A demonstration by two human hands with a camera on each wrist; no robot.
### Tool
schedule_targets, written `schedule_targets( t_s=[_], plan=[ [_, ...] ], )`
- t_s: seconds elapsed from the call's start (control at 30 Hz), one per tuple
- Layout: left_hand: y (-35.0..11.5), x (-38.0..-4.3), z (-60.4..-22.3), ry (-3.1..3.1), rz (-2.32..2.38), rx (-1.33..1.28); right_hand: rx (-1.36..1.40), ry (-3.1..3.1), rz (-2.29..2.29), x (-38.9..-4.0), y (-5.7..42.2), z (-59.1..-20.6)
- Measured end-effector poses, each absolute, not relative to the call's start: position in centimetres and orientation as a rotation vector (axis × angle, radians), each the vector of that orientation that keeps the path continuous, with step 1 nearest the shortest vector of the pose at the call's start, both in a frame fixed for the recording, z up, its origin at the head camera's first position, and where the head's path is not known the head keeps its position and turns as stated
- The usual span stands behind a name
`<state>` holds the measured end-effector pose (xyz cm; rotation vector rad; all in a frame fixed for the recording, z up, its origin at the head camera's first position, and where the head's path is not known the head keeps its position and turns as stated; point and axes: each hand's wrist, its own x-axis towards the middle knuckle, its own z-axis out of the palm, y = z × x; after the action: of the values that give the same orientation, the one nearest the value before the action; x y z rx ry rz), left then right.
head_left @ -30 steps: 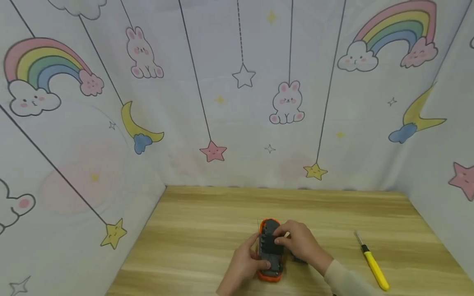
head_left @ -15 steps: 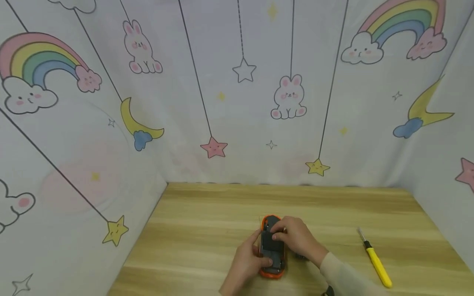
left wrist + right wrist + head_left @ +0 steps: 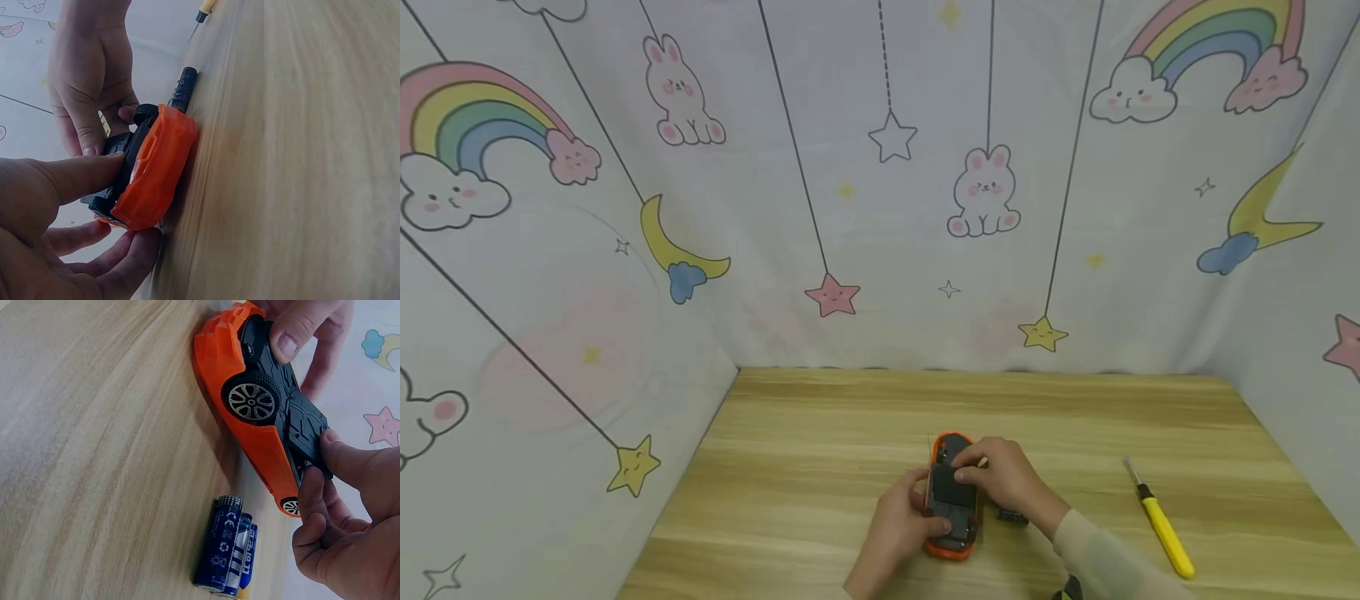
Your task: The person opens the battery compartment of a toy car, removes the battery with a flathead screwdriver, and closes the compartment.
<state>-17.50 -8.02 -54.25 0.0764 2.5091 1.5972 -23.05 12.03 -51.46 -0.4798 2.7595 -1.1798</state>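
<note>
An orange toy car [image 3: 951, 553] lies upside down on the table, its black underside facing up. My left hand [image 3: 895, 517] grips it from the left, thumb on the underside and fingers around the orange body. In the right wrist view, my right hand [image 3: 350, 500] pinches a black battery cover [image 3: 307, 428] between thumb and fingers. The cover lies over the middle of the underside, the edge at my fingers lifted a little. A dark wheel [image 3: 252, 402] with silver spokes shows on the car's side. The battery compartment is mostly hidden beneath the cover.
Several blue batteries [image 3: 220, 544] lie side by side on the table, just right of the car. Farther right is a yellow screwdriver [image 3: 1165, 533] with a black collar, its tip pointing away. A patterned white curtain [image 3: 895, 250] stands behind the table [image 3: 820, 433].
The battery cover has settled flatter over the underside, hiding the gap seen along its left edge. Both hands keep their hold on car and cover. The head view has shifted slightly.
</note>
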Motion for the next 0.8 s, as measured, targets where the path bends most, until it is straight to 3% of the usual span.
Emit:
schedule_targets(
  t_s=[0.57, 0.8],
  plan=[
    [-7.96, -17.90, -53.98, 2.507, 1.549, 0.033, -0.614, 2.812, -1.100, -23.01, 11.84, -51.28],
    [-7.84, -17.96, -54.00, 2.520, 1.527, 0.029, -0.523, 2.777, -1.184, -22.90, 11.99, -51.41]
  ],
)
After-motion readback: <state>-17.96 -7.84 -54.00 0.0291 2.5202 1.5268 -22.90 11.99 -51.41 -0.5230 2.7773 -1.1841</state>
